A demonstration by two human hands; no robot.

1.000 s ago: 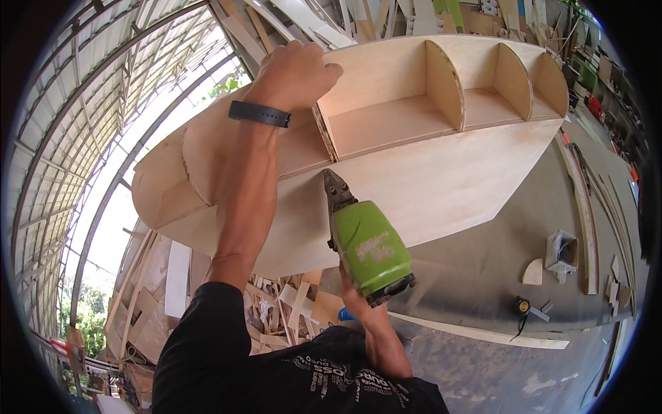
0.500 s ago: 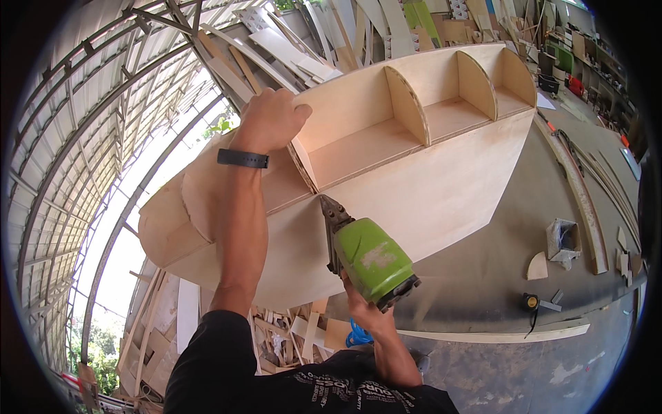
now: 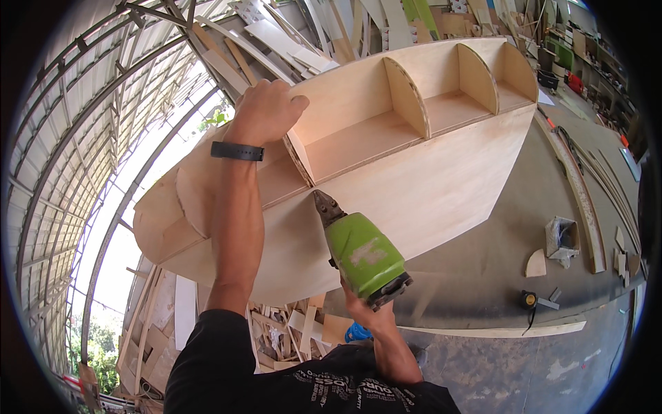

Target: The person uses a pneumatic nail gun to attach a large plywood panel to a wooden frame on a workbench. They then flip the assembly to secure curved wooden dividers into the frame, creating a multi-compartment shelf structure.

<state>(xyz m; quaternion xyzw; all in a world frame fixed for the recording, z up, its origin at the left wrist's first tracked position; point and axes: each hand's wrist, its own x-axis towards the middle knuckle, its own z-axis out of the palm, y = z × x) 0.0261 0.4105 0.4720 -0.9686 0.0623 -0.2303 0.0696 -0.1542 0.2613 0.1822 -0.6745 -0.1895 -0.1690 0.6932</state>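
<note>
A large pale plywood piece (image 3: 427,183) with a curved outline stands in front of me, its upper side split into compartments by curved plywood dividers (image 3: 478,76). My left hand (image 3: 265,114), a dark band on its wrist, is closed over the top of one divider (image 3: 299,160); the fingertips are hidden behind it. In my right hand (image 3: 365,310) is a green nail gun (image 3: 365,255), held from below, its handle mostly hidden by the body. The gun's dark nose is at the plywood edge just below that divider's lower end; I cannot tell whether it touches.
On the grey table at right are a tape measure (image 3: 529,299), a small bin (image 3: 562,238), a quarter-round wood offcut (image 3: 536,263) and long strips. Wood scraps (image 3: 283,338) lie below left. Boards (image 3: 283,48) lean at the back, near metal roof framing.
The nail gun has tilted slightly, its nose still by the same divider's lower end. The plywood and both hands sit a little farther left and up in view. Both grips are unchanged.
</note>
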